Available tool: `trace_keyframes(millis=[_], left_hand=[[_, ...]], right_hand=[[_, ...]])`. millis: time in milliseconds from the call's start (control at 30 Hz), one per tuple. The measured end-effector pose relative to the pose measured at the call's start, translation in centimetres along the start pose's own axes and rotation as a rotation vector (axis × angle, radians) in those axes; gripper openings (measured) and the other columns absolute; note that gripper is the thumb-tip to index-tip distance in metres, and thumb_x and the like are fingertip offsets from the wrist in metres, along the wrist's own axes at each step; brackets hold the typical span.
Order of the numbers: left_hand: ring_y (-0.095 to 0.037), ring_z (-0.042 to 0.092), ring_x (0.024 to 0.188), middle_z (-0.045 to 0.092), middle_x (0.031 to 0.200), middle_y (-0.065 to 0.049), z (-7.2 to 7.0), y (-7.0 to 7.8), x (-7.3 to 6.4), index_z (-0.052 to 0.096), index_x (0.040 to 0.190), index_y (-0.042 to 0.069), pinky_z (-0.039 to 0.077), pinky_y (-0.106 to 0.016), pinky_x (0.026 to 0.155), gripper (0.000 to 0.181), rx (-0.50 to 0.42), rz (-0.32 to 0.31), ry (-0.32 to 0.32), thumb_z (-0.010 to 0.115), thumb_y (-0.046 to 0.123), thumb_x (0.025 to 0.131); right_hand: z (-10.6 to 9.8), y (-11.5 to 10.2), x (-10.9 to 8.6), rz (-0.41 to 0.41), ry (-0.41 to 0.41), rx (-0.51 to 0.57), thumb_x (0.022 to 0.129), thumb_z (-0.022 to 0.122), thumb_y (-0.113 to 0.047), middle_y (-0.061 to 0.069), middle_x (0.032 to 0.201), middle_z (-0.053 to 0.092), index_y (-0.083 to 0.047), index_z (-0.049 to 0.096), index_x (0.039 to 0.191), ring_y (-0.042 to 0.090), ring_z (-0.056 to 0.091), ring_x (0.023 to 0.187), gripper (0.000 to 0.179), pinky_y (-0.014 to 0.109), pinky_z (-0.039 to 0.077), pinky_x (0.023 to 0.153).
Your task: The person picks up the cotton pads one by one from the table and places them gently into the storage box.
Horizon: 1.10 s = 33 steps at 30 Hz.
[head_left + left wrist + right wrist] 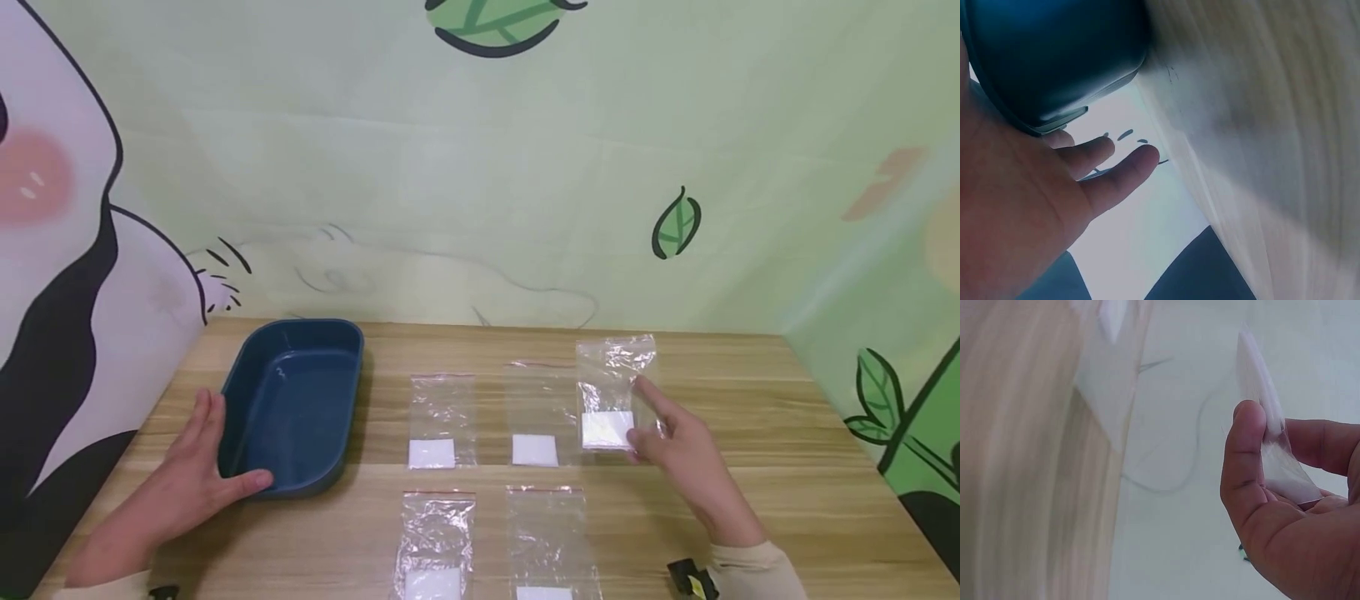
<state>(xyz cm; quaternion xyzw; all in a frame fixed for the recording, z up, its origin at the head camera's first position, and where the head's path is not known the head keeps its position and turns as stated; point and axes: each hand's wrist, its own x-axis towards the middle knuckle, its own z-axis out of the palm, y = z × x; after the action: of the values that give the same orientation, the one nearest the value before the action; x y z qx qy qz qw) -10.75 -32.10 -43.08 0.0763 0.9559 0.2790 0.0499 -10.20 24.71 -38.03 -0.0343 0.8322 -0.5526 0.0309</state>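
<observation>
While a bag (606,398) was pinched by the right hand (686,454), the tray (300,408) was best steadied by the left hand (183,483), fingers (1125,179) outstretched

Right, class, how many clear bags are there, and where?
5: one bag in the right hand, two bags left of it on the table, two bags nearer, cut by the picture's lower edge. More may be hidden.
</observation>
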Motion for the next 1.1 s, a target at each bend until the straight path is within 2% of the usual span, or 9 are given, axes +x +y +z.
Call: trace_keyframes(millis=[67, 167, 367, 500, 667, 867, 1033, 1100], left_hand=[[-0.059, -0.007, 0.143, -0.021, 0.158, -0.034, 0.1, 0.0, 0.0, -0.01, 0.153, -0.013, 0.013, -0.075, 0.107, 0.127, -0.004, 0.004, 0.006, 0.08, 0.046, 0.085], [-0.057, -0.007, 0.144, -0.019, 0.159, -0.035, 0.1, 0.1, 0.0, -0.009, 0.153, -0.014, 0.013, -0.074, 0.107, 0.127, -0.004, 0.007, 0.007, 0.079, 0.047, 0.086], [-0.057, -0.004, 0.145, -0.017, 0.159, -0.035, -0.1, 0.3, 0.2, -0.01, 0.153, -0.013, 0.017, -0.074, 0.106, 0.127, -0.008, -0.001, -0.013, 0.078, 0.049, 0.086], [-0.057, -0.005, 0.145, -0.019, 0.159, -0.034, -0.1, 0.2, 0.2, -0.011, 0.153, -0.012, 0.016, -0.075, 0.106, 0.128, -0.02, -0.007, -0.022, 0.078, 0.049, 0.086], [-0.057, -0.009, 0.144, -0.024, 0.159, -0.032, 0.0, 0.0, 0.0, -0.014, 0.153, -0.011, 0.013, -0.075, 0.106, 0.13, -0.05, 0.006, -0.018, 0.081, 0.046, 0.084], [-0.054, -0.008, 0.146, -0.021, 0.161, -0.031, 0.0, 0.1, 0.1, -0.01, 0.155, -0.01, 0.014, -0.074, 0.107, 0.132, -0.107, 0.032, -0.028, 0.085, 0.042, 0.081], [-0.058, 0.002, 0.144, -0.017, 0.162, -0.031, -0.2, 0.2, 0.0, -0.01, 0.155, -0.009, 0.021, -0.074, 0.104, 0.131, -0.079, 0.016, -0.037, 0.084, 0.044, 0.081], [-0.06, 0.007, 0.143, -0.016, 0.162, -0.03, -0.3, 0.2, -0.2, -0.01, 0.155, -0.009, 0.024, -0.074, 0.103, 0.131, -0.055, 0.007, -0.041, 0.083, 0.046, 0.082]], right_hand=[[0.5, -0.5, 0.2, -0.015, -0.006, 0.006, 0.095, 0.061, 0.002, 0.015, 0.164, 0.025, -0.004, 0.024, 0.16, 0.033, 0.071, 0.081, 0.075, 0.034, 0.045, 0.102], [1.2, -1.2, 0.5, -0.036, -0.015, 0.024, 0.094, 0.061, 0.004, 0.016, 0.163, 0.026, -0.005, 0.025, 0.16, 0.032, 0.07, 0.079, 0.076, 0.025, 0.051, 0.09], [2.6, -2.7, 1.0, -0.089, -0.043, 0.095, 0.092, 0.061, 0.008, 0.017, 0.164, 0.025, -0.002, 0.026, 0.159, 0.024, 0.068, 0.075, 0.076, 0.033, 0.057, 0.081], [3.7, -3.7, 1.5, -0.104, -0.062, 0.097, 0.092, 0.062, 0.007, 0.013, 0.164, 0.026, -0.005, 0.029, 0.159, 0.023, 0.068, 0.075, 0.076, 0.032, 0.057, 0.077], [5.1, -4.8, 2.0, -0.114, -0.09, 0.093, 0.092, 0.063, 0.005, 0.01, 0.164, 0.028, -0.008, 0.03, 0.159, 0.03, 0.068, 0.08, 0.076, 0.025, 0.049, 0.056], [6.7, -5.8, 2.6, -0.118, -0.117, 0.087, 0.091, 0.064, 0.006, 0.012, 0.163, 0.029, -0.005, 0.03, 0.158, 0.029, 0.068, 0.079, 0.076, 0.025, 0.053, 0.066], [8.0, -6.5, 3.1, -0.112, -0.128, 0.079, 0.09, 0.064, 0.006, 0.01, 0.162, 0.032, -0.006, 0.032, 0.158, 0.027, 0.069, 0.079, 0.076, 0.026, 0.052, 0.065], [8.5, -6.8, 3.3, -0.116, -0.14, 0.096, 0.09, 0.064, 0.007, 0.01, 0.162, 0.032, -0.006, 0.032, 0.158, 0.03, 0.068, 0.079, 0.076, 0.028, 0.055, 0.071]])
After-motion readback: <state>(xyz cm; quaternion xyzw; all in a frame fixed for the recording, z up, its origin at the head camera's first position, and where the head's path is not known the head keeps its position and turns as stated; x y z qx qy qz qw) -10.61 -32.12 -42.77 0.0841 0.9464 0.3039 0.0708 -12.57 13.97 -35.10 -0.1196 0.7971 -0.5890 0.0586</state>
